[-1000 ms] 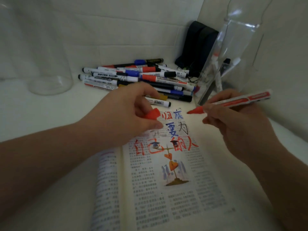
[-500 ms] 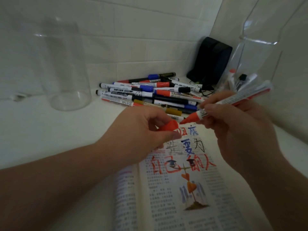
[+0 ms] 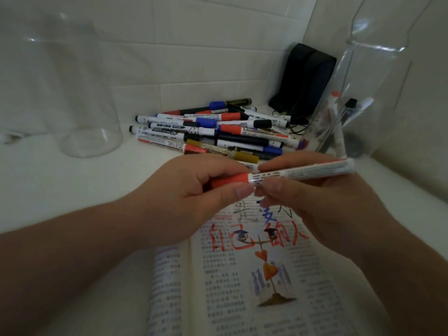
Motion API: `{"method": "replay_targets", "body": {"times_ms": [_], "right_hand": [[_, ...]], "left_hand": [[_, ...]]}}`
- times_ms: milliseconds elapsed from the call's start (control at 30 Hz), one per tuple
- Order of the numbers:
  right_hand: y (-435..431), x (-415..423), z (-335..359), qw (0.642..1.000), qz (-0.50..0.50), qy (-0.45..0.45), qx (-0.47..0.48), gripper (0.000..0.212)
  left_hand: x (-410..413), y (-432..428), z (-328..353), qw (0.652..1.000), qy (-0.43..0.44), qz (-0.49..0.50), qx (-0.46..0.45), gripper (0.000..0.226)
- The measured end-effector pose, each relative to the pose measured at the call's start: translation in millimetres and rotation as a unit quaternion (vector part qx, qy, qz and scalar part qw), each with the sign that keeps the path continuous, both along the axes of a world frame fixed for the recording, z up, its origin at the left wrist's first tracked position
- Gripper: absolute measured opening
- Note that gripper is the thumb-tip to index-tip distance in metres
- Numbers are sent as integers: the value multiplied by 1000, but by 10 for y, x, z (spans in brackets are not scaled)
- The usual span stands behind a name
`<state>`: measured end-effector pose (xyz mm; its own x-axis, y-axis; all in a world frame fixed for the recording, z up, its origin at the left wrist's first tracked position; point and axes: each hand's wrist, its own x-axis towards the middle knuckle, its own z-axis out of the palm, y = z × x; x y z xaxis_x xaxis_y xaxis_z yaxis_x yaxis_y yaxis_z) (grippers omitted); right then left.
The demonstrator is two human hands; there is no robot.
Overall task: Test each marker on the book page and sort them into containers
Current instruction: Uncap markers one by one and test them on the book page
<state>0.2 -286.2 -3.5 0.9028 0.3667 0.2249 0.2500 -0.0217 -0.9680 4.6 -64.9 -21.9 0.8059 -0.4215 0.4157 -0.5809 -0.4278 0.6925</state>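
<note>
My right hand [image 3: 322, 202] grips the white barrel of a red marker [image 3: 303, 172], held level above the open book [image 3: 242, 275]. My left hand [image 3: 194, 192] pinches the marker's red cap [image 3: 229, 181], which sits on the marker's tip. The book page bears red, blue and black test strokes over its print and a small picture. A pile of several capped markers [image 3: 213, 132] lies behind my hands. An empty clear glass jar [image 3: 89, 105] stands at the left. A clear container [image 3: 351, 112] at the right holds a few markers.
A black pouch [image 3: 303, 81] leans in the back corner against the white tiled wall. The white tabletop [image 3: 60, 185] stretches out to the left of the book. The right wall runs close beside the clear container.
My hands came together above the book. The red cap, held apart in my left hand before, is now on the marker's tip. The view has drifted, so the book sits lower.
</note>
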Motion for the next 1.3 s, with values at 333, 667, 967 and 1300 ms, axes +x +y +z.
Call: {"method": "replay_targets", "body": {"times_ms": [333,667,967,1300], "right_hand": [[8,-47,64,984,-102,-74,-123,15],[377,-329,-46,944,-112,-179,-253,18],[370,-171,48,975,-80,188,90,8],[145,-113,148,947,-307,-100,10,5]], "left_hand": [[24,61,48,988,97,56,-107,26],[-74,12,166,974,15,216,-64,64],[60,-68,59,976,-110,185,-19,49],[21,-251,29,961,-154,128,188,49]]}}
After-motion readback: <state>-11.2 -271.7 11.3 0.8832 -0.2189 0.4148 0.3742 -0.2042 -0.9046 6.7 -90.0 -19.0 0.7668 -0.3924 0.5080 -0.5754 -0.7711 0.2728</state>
